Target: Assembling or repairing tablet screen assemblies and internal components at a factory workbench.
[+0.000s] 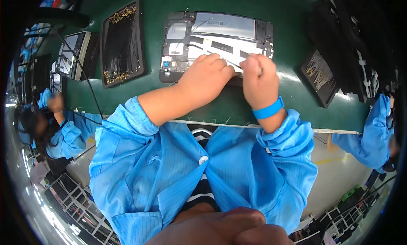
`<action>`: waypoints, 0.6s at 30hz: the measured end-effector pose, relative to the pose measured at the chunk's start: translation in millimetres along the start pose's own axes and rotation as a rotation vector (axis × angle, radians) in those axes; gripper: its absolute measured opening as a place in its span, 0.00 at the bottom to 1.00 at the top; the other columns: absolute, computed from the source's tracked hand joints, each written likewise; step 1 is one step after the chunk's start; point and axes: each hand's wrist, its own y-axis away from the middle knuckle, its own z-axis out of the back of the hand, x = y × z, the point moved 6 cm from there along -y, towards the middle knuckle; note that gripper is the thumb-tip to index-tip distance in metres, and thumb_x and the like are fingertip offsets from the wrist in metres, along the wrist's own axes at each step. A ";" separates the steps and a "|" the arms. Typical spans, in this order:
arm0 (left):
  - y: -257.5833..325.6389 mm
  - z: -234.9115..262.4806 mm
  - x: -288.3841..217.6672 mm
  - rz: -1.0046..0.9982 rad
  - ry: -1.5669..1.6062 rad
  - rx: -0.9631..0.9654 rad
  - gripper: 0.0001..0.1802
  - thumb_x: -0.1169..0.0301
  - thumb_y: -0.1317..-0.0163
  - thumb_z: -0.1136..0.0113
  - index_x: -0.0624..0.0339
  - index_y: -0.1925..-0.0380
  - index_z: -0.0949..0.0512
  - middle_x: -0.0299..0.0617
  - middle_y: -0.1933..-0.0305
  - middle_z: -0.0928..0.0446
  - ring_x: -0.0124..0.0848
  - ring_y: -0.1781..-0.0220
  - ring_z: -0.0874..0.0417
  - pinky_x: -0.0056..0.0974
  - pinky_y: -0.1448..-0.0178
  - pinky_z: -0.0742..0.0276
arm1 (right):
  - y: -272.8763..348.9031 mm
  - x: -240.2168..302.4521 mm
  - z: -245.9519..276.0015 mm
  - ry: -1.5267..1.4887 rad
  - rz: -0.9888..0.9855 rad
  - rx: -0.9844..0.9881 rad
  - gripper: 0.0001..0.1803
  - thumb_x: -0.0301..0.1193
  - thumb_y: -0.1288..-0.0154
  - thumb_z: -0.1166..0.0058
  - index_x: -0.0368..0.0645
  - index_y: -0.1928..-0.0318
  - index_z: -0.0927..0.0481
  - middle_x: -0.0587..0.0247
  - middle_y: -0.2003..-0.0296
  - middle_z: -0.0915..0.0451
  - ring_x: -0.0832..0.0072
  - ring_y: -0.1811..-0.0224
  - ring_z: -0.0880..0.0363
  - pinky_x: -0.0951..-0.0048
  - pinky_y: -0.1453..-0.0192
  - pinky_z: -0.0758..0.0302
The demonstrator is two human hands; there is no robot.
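An opened tablet-like device (224,44) lies on the green table in front of me, its black frame and silver and white inner panels exposed. Thin black cable runs across its upper part. My left hand (207,75) rests over its near edge with the fingers curled down; whatever they pinch is hidden. Just to its right, my right hand (259,77) is closed in a fist above the device's near right corner. Something small and dark shows by its fingers, too little to name. A blue band (269,109) circles my right wrist.
A black tray (143,54) of thin black cables with gold ends stands left of the device. Another cable tray (325,96) sits at the right, beside stacked dark parts. More opened devices (73,54) are at the far left. Co-workers in blue sleeves (74,137) flank me.
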 end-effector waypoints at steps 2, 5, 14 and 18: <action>0.7 -3.4 7.0 -0.002 -0.008 0.043 0.09 0.76 0.60 0.48 0.57 0.73 0.28 0.40 0.70 0.30 0.37 0.59 0.31 0.39 0.56 0.36 | -4.6 -24.1 11.9 -0.095 -0.050 -0.062 0.13 0.33 0.43 0.56 0.36 0.64 0.30 0.57 0.76 0.26 0.64 0.75 0.29 0.69 0.68 0.32; 2.7 15.7 17.0 -0.007 -0.185 -0.133 0.09 0.75 0.60 0.48 0.56 0.73 0.29 0.41 0.66 0.31 0.41 0.54 0.33 0.41 0.51 0.38 | -1.8 -36.0 43.2 -0.439 -0.387 -0.285 0.18 0.37 0.39 0.60 0.36 0.55 0.35 0.64 0.76 0.26 0.80 0.75 0.31 0.78 0.67 0.33; -4.4 -5.0 -1.3 0.046 -0.012 -0.068 0.20 0.60 0.55 0.42 0.56 0.61 0.29 0.46 0.57 0.33 0.48 0.50 0.37 0.47 0.43 0.45 | 31.1 -52.5 46.9 0.189 -0.475 -0.123 0.20 0.39 0.41 0.58 0.37 0.54 0.31 0.48 0.63 0.26 0.64 0.60 0.27 0.71 0.55 0.33; -5.5 -7.5 -3.9 0.020 0.005 -0.039 0.20 0.60 0.55 0.42 0.54 0.62 0.29 0.47 0.57 0.34 0.49 0.50 0.37 0.48 0.44 0.45 | 29.4 -53.3 44.4 0.231 -0.438 -0.135 0.19 0.37 0.43 0.57 0.37 0.56 0.29 0.46 0.62 0.27 0.59 0.59 0.28 0.71 0.55 0.33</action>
